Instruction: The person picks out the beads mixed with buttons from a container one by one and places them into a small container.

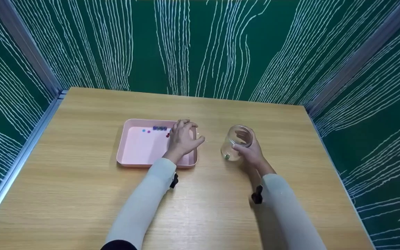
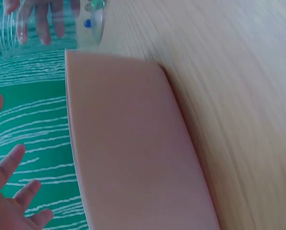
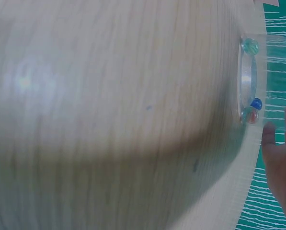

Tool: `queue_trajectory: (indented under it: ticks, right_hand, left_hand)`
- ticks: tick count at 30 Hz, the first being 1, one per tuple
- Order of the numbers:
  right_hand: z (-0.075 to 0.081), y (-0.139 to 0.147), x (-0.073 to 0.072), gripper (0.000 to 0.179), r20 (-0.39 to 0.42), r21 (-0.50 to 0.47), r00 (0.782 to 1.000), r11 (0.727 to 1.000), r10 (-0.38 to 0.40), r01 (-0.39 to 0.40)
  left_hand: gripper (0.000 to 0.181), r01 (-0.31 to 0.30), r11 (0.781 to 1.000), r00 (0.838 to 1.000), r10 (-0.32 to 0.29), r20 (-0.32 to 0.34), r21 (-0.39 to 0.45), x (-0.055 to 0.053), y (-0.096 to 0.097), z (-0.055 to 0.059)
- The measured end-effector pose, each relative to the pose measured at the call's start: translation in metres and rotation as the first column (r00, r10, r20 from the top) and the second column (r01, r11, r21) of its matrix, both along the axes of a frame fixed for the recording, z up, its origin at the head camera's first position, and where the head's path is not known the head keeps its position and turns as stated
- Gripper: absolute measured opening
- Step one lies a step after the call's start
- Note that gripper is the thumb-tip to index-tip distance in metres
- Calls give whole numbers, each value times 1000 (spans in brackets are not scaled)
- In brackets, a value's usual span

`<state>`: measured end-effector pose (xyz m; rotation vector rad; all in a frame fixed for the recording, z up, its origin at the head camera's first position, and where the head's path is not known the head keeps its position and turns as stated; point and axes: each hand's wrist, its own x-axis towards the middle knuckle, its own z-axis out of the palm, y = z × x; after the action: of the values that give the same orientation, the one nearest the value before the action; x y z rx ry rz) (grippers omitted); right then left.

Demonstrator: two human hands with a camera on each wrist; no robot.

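Observation:
My left hand (image 1: 183, 139) hovers over the right side of a pink tray (image 1: 137, 149), its fingers spread and nothing seen in its grasp. In the left wrist view, that hand's fingers (image 2: 32, 191) show beyond the tray's outer wall (image 2: 128, 139). My right hand (image 1: 254, 151) grips a clear glass jar (image 1: 228, 146), which is tilted on the table. Inside the jar, near its base, lie a green marble (image 3: 251, 46), a blue marble (image 3: 257, 103) and a reddish marble (image 3: 252, 115). A row of dark marbles (image 1: 159, 128) lies along the tray's far side.
Small blue (image 1: 143, 130), pink (image 1: 148, 131) and red pieces (image 1: 168, 134) lie in the tray, too small to identify. Tray and jar stand on a wooden table (image 1: 200, 201). Green walls with white wavy lines (image 1: 172, 45) enclose its far edge and sides.

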<state>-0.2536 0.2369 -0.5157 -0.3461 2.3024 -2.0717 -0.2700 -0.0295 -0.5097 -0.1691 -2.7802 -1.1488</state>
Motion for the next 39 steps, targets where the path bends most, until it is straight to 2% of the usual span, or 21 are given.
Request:
queue_trajectory:
  ticks: [6, 13, 18, 23, 28, 34, 39]
  right_hand:
    - [0, 0, 0, 76, 2, 28, 1000, 999, -26, 26]
    - [1, 1, 0, 75, 4, 19, 999, 999, -33, 33]
    - [0, 1, 0, 76, 5, 29, 999, 999, -34, 34]
    - [-2, 1, -1, 76, 9, 17, 1000, 1000, -21, 21]
    - [-2, 2, -2, 76, -3, -15, 1000, 1000, -11, 11]
    - [-2, 2, -2, 76, 0, 6, 1000, 1000, -18, 18]
    - [-1, 2, -2, 76, 14, 25, 1000, 999, -22, 22]
  left_hand:
    - [57, -7, 1000, 1000, 7, -1, 0, -4, -16, 0]
    - [75, -18, 995, 999, 21, 25, -103, -10, -37, 0]
    - [80, -29, 989, 998, 36, 49, -148, -13, -51, -1]
    - [77, -42, 984, 996, 54, 65, -175, -15, -66, -6]
    - [68, -66, 977, 997, 74, 35, -203, -19, -82, -10]
    - [59, -142, 968, 990, 143, -9, -208, -23, -100, -15]
    - [63, -193, 955, 980, 197, -6, -224, -24, -112, -19]
